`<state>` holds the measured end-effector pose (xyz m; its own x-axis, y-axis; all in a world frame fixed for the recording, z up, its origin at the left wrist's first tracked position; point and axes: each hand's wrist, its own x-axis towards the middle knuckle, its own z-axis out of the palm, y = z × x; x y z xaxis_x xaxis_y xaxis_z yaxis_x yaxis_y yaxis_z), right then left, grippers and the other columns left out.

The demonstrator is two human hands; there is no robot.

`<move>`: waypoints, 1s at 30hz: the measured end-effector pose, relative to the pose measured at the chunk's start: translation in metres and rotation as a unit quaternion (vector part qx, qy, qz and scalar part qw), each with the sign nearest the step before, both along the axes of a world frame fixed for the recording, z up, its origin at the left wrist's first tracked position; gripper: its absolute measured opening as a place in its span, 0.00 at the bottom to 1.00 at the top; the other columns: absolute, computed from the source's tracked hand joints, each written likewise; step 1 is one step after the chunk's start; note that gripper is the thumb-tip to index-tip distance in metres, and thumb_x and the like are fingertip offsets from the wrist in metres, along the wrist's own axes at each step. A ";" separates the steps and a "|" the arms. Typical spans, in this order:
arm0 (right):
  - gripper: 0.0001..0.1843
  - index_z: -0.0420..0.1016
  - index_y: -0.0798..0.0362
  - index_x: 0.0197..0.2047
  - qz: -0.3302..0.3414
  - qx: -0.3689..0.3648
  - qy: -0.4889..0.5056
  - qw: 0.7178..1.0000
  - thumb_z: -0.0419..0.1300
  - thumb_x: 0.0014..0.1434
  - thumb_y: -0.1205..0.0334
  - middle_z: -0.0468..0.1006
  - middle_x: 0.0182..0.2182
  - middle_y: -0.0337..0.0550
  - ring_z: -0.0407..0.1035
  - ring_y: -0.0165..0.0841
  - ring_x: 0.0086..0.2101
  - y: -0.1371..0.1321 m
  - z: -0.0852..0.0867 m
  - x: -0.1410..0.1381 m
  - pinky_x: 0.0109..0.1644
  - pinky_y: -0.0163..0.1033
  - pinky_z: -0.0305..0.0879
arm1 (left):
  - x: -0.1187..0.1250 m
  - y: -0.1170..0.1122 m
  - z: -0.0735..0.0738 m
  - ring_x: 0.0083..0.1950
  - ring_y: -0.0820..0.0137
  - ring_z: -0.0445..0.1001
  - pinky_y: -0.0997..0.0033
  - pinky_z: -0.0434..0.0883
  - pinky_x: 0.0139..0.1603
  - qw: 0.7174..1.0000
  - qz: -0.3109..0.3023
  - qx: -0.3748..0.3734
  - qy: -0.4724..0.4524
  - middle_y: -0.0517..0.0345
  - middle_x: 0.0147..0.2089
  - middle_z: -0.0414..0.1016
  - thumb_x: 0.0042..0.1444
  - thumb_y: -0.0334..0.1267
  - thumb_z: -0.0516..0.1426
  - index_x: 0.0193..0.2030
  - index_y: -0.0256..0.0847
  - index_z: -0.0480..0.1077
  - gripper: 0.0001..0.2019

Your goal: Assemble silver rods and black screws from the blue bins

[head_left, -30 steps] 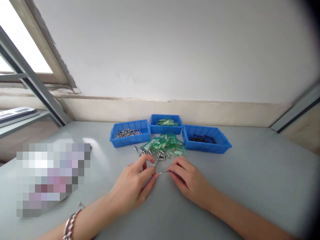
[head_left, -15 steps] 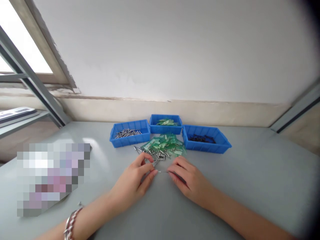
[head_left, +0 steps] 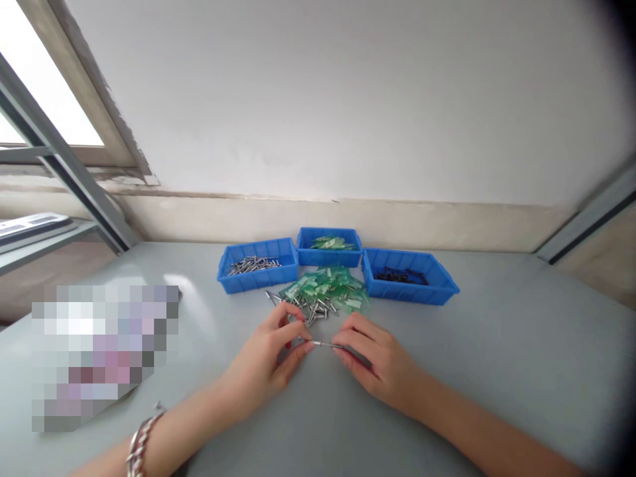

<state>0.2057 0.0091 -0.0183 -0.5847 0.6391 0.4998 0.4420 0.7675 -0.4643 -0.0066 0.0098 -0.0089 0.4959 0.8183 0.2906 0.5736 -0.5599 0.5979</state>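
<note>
The left hand [head_left: 271, 361] and the right hand [head_left: 380, 364] lie low over the grey table [head_left: 497, 358] in the head view, fingertips turned toward each other, and between them runs a thin metal pin [head_left: 322, 344]. The left thumb and forefinger are pinched together on its left end, and the right fingertips close on its right end. The pin is so slim and short that its form is hard to make out, and how much of it sits inside either pinch is hidden by the fingers. It lies level, just above the table, just short of the pile beyond.

A pixelated patch [head_left: 102, 354] covers whatever lies on the table's left part. The right corners of the picture are darkened by the lens edge. A bracelet [head_left: 139, 444] shows on the left wrist, cut off by the bottom edge.

The table is plain and smooth, set against a pale wall [head_left: 348, 99] with a beige band along its foot. A window frame [head_left: 59, 152] slants at the upper left.

Just beyond the hands sits a loose pile of green pieces and metal pins [head_left: 322, 295]. Behind it stand three blue trays: the left tray [head_left: 258, 265] holds metal pins, the middle tray [head_left: 328, 245] holds green pieces, and the right tray [head_left: 410, 275] holds small dark parts too small to identify.
</note>
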 end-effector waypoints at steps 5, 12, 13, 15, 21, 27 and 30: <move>0.08 0.68 0.55 0.37 0.002 0.003 0.008 1.000 0.49 0.61 0.69 0.67 0.31 0.44 0.62 0.32 0.33 0.000 0.002 0.000 0.37 0.37 0.63 | -0.001 0.001 -0.002 0.29 0.77 0.63 0.74 0.67 0.33 1.000 -0.001 0.005 -0.001 0.54 0.44 0.61 0.59 0.35 0.51 0.34 0.41 0.68 0.06; 0.08 0.69 0.55 0.38 0.008 -0.006 0.011 1.000 0.49 0.62 0.69 0.67 0.31 0.44 0.62 0.32 0.33 -0.001 0.002 0.000 0.37 0.37 0.62 | -0.002 0.000 -0.004 0.28 0.78 0.64 0.75 0.66 0.31 1.000 0.000 -0.004 0.008 0.55 0.45 0.61 0.59 0.34 0.51 0.33 0.41 0.68 0.06; 0.08 0.69 0.55 0.38 0.008 -0.007 0.012 1.000 0.49 0.62 0.69 0.67 0.31 0.44 0.62 0.32 0.33 -0.001 0.001 0.000 0.37 0.37 0.62 | -0.002 -0.001 -0.004 0.28 0.78 0.64 0.75 0.66 0.31 1.000 -0.001 -0.004 0.010 0.55 0.45 0.61 0.59 0.34 0.51 0.33 0.41 0.68 0.07; 0.07 0.69 0.55 0.37 0.007 -0.005 0.013 1.000 0.49 0.62 0.69 0.67 0.31 0.44 0.62 0.32 0.33 0.000 0.001 0.000 0.37 0.37 0.63 | -0.002 -0.001 -0.004 0.29 0.78 0.64 0.76 0.66 0.31 1.000 -0.003 -0.004 0.010 0.55 0.45 0.60 0.59 0.33 0.51 0.33 0.41 0.68 0.07; 0.08 0.68 0.54 0.38 0.005 0.005 0.004 1.000 0.49 0.61 0.69 0.67 0.31 0.44 0.62 0.32 0.32 -0.001 0.001 -0.001 0.36 0.36 0.63 | -0.002 0.000 -0.003 0.28 0.78 0.64 0.76 0.66 0.30 1.000 -0.003 -0.014 0.019 0.54 0.46 0.60 0.58 0.33 0.51 0.32 0.40 0.68 0.06; 0.08 0.68 0.54 0.38 -0.001 -0.002 -0.001 1.000 0.49 0.61 0.69 0.67 0.31 0.43 0.62 0.32 0.33 -0.001 0.003 -0.001 0.36 0.37 0.63 | -0.001 0.001 -0.003 0.31 0.76 0.65 0.75 0.67 0.32 1.000 -0.009 -0.013 0.026 0.54 0.46 0.59 0.58 0.32 0.51 0.32 0.40 0.68 0.07; 0.08 0.69 0.54 0.37 -0.004 -0.005 -0.006 1.000 0.49 0.61 0.69 0.67 0.31 0.43 0.62 0.32 0.33 -0.001 0.003 -0.001 0.36 0.37 0.63 | -0.002 0.001 -0.003 0.30 0.76 0.65 0.75 0.67 0.31 0.999 -0.011 -0.011 0.030 0.54 0.46 0.60 0.57 0.31 0.50 0.32 0.40 0.68 0.07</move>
<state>0.2051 0.0079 -0.0156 -0.5862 0.6486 0.4854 0.4536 0.7592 -0.4667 -0.0083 0.0104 -0.0117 0.5294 0.8134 0.2413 0.5966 -0.5591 0.5758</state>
